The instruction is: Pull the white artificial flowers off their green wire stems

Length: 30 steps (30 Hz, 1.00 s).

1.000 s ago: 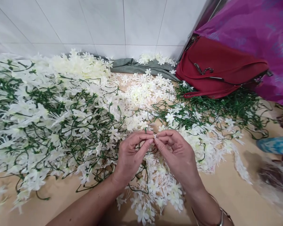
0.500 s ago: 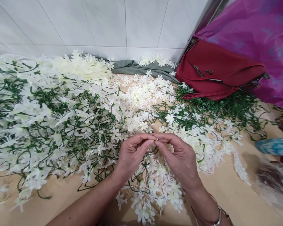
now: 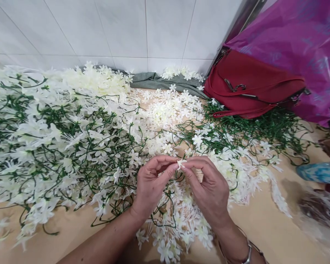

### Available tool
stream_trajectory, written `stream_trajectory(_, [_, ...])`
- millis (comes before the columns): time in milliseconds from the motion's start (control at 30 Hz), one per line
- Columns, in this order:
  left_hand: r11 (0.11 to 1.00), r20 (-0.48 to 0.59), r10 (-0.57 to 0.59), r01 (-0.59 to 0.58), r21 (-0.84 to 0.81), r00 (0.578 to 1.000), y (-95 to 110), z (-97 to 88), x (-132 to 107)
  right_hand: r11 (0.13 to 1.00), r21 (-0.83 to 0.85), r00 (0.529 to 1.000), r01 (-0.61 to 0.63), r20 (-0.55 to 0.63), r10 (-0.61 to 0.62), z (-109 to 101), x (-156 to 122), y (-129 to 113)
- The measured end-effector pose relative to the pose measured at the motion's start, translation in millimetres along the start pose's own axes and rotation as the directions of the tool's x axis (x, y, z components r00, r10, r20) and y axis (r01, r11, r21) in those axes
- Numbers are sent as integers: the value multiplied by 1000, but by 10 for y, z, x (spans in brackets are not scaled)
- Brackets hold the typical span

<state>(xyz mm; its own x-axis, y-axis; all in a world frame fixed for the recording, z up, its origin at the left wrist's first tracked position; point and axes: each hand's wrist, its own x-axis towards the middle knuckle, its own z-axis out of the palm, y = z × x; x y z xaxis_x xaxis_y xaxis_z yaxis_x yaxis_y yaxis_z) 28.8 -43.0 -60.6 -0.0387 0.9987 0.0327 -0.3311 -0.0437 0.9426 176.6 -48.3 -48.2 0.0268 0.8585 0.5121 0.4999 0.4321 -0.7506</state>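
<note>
Between the fingertips of both hands is a small white artificial flower (image 3: pixel 181 164), its petals showing in the gap. My left hand (image 3: pixel 154 179) pinches it from the left with thumb and forefinger. From the other side, my right hand (image 3: pixel 209 183) grips it the same way; a metal bracelet circles that wrist. Below the hands lies a heap of white artificial flowers (image 3: pixel 166 249) with thin white strands. Loose white petals (image 3: pixel 165 110) are scattered behind them. A large pile of white flowers on green stems (image 3: pixel 71 146) fills the left side.
At the back right, a red bag (image 3: pixel 253 84) rests against green stems (image 3: pixel 275 128), beside a purple plastic sheet (image 3: pixel 297 40). A blue-and-white item (image 3: pixel 319 172) and a clear plastic bag (image 3: pixel 321 212) lie at the right. Grey cloth (image 3: pixel 154 80) runs along the tiled wall (image 3: pixel 121 29).
The white flower now shows more of its petals between my fingertips, where only a tiny bit was visible before. Both hands have stayed in nearly the same place.
</note>
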Motion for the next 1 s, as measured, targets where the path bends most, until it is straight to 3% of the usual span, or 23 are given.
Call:
stream_trajectory(267, [998,6,-35,35,-42,999,-11,0,16,993,115,998,9,64,-17,11,-9,39])
stream_trajectory(533, [999,73,-29,26,44,997,4,-1,-18,990,140,999,32,-15,-30,15,-46,84])
stream_trajectory(633, [997,74,20,-25,74,997,31,0,-26,977,209,998,-28,-41,38,18,-56,102])
stream_trajectory(800, [995,78,-14,22,-97,997,51,-1,12,893,407,970,-190,-63,235,-25,4,87])
stream_trajectory(1000, [992,125,-90,101,-81,988,58,-23,34,776,526,926,-349,65,372,-85,59,106])
